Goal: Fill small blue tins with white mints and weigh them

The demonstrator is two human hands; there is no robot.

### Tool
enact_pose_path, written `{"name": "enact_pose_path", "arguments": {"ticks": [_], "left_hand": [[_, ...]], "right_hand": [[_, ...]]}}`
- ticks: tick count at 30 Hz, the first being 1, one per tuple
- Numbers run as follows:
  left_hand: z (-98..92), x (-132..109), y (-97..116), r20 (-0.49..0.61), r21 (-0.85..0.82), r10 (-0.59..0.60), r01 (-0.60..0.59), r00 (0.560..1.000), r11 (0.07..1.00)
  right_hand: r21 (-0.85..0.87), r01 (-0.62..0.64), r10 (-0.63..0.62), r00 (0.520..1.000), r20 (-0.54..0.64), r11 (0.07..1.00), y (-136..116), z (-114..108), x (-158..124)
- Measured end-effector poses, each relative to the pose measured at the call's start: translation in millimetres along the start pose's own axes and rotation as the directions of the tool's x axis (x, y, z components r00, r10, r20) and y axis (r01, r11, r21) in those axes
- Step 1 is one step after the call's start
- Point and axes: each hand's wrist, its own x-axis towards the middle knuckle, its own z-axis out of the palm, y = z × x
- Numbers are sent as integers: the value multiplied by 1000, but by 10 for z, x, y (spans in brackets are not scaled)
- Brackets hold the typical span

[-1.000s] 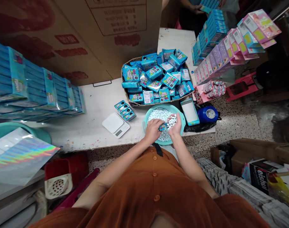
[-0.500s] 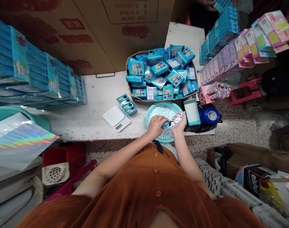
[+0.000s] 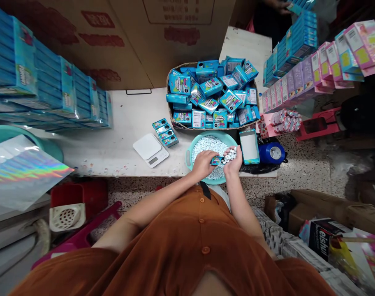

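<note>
My left hand (image 3: 202,165) grips a small blue tin (image 3: 217,160) by its end, above a teal plastic basin (image 3: 212,134). My right hand (image 3: 232,159) cups several small white candies (image 3: 230,155) and sits against the tin's open side. The basin holds a heap of the same white candies (image 3: 207,147), partly hidden under my hands. Both hands are over the basin, and my orange-brown sleeveless dress (image 3: 187,230) fills the bottom of the view.
A woven basket (image 3: 175,119) piled with blue tins stands behind the basin. A white digital scale (image 3: 150,150), a few tins (image 3: 165,132), an open blue box (image 3: 249,147) and blue tape (image 3: 271,153) are nearby. A co-worker's hand (image 3: 278,4) shows at the top.
The whole view has shifted as my head turned. My hands have drawn closer together, with the tin's end now against my right hand's candies.
</note>
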Motion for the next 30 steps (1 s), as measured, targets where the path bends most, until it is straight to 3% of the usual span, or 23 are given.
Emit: {"name": "enact_pose_path", "arguments": {"ticks": [11, 23, 27, 30], "left_hand": [[-16, 112, 36, -47, -13, 8, -8, 999, 1000], [18, 107, 85, -43, -69, -32, 29, 999, 997], [48, 101, 88, -63, -130, -98, 89, 993, 987], [38, 96, 105, -61, -64, -24, 20, 998, 998]], "right_hand": [[-132, 205, -198, 978, 66, 970, -44, 61, 10], [-139, 237, -235, 972, 32, 962, -67, 54, -32], [-130, 225, -222, 974, 31, 966, -96, 58, -39], [-126, 217, -214, 976, 37, 968, -103, 47, -39]]}}
